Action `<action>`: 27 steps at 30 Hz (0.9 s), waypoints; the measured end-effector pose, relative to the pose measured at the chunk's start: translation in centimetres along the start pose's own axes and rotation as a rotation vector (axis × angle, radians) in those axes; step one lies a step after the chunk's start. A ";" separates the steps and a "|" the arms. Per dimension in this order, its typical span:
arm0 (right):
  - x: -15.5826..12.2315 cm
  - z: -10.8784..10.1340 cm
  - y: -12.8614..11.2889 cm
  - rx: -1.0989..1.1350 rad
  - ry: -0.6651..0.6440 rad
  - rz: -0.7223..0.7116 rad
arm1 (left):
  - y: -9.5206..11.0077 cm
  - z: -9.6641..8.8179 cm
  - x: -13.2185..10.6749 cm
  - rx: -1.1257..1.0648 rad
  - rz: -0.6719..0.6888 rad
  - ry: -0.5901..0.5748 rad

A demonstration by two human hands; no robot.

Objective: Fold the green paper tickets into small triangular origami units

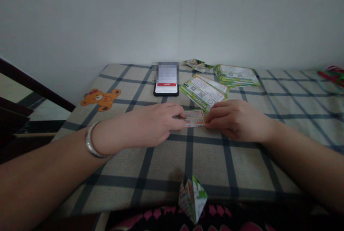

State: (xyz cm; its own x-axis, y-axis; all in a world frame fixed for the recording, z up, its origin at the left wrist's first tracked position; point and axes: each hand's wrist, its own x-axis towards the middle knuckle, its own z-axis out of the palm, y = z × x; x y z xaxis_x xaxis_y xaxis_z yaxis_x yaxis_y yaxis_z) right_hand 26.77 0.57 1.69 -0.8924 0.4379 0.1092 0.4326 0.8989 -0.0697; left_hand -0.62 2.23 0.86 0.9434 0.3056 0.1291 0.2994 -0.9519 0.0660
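A small strip of printed paper [195, 119], apparently a folded flyer, lies on the checked tablecloth between my hands. My left hand [158, 121], with a silver bangle at the wrist, has its fingers closed on the strip's left end. At the right end, my right hand [236, 120] pinches the paper with bent fingers. Just beyond them several green-and-white flyers [204, 91] lie spread out, the closest one touching or nearly touching my right fingers. A folded paper shape [192, 198] with pointed tips is at the table's near edge, in front of my body.
A phone [166, 89] with a lit screen lies near the wall. Right of it are folded paper pieces [198, 65] and a stack of flyers [238, 75]. A bear picture [100, 99] is on the cloth at left. A red-and-green item [333, 77] sits far right.
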 end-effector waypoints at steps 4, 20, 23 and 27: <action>-0.1 0.1 0.4 0.112 0.037 0.001 | -0.4 -0.3 0.1 -0.050 0.007 -0.011; 0.6 1.0 0.4 0.128 0.120 0.098 | -0.8 0.9 0.8 -0.095 -0.056 0.105; 0.9 1.1 0.2 0.046 0.152 0.113 | -0.7 1.3 0.9 -0.126 -0.118 0.142; 1.0 1.3 0.2 -0.067 0.228 0.159 | -0.5 1.6 0.8 -0.129 -0.162 0.200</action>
State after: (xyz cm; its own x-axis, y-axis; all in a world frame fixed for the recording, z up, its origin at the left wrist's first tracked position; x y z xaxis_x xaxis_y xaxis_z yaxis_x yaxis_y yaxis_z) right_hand 25.79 1.20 0.49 -0.7638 0.5586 0.3233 0.5791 0.8143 -0.0386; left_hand 0.25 2.91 -0.63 0.8340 0.4645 0.2979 0.4114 -0.8832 0.2253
